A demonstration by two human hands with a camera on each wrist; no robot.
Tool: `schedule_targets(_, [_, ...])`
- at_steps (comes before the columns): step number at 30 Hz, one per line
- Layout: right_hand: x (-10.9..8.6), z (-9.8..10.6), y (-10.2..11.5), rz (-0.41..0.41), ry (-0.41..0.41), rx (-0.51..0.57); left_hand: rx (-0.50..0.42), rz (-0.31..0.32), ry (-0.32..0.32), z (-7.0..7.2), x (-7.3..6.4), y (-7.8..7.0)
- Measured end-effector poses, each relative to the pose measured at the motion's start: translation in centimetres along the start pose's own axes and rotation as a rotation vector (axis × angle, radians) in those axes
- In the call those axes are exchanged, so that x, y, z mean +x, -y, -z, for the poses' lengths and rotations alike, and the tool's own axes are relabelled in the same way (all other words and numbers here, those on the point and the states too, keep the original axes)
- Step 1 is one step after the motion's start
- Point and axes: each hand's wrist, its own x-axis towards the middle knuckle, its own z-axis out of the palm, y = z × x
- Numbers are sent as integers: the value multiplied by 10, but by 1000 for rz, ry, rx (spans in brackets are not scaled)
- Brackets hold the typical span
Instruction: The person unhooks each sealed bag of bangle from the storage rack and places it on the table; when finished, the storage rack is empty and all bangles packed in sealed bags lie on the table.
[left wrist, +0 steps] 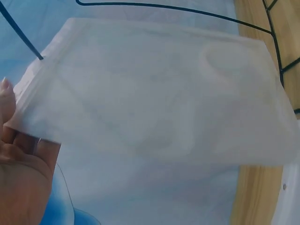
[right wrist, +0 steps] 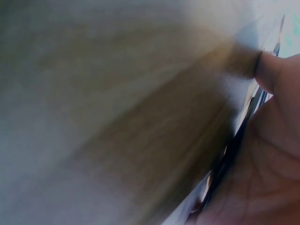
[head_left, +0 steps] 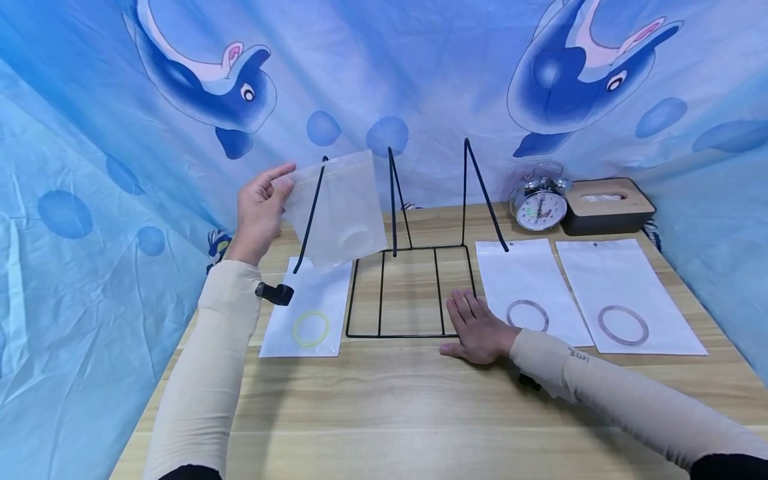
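Note:
My left hand (head_left: 261, 207) pinches a corner of a frosted zip bag (head_left: 342, 200), with the thumb on one face. The bag is tilted beside the leftmost prong of a black wire rack (head_left: 393, 200); whether the prong passes through it I cannot tell. A faint round shape shows in the bag. In the left wrist view, the bag (left wrist: 154, 93) fills the middle and the left hand (left wrist: 26, 173) is at its edge. My right hand (head_left: 477, 330) rests with straight fingers on the front right corner of the rack's base. In the right wrist view, the palm (right wrist: 262, 159) is close and blurred.
A white sheet with a yellow ring (head_left: 311, 327) lies left of the rack. Two white bags with grey-purple rings (head_left: 528, 313) lie to its right. An alarm clock (head_left: 541, 208) and a tissue box (head_left: 609, 207) stand behind them. A blue dolphin-print curtain (head_left: 420, 67) surrounds the table.

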Motion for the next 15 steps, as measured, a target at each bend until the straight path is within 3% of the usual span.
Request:
schedule_targets(5, [0, 0, -1, -2, -5, -4, 32, 6, 22, 1, -4, 7])
schedule_targets(15, [0, 1, 2, 0, 4, 8, 52, -8, -29, 2, -13, 6])
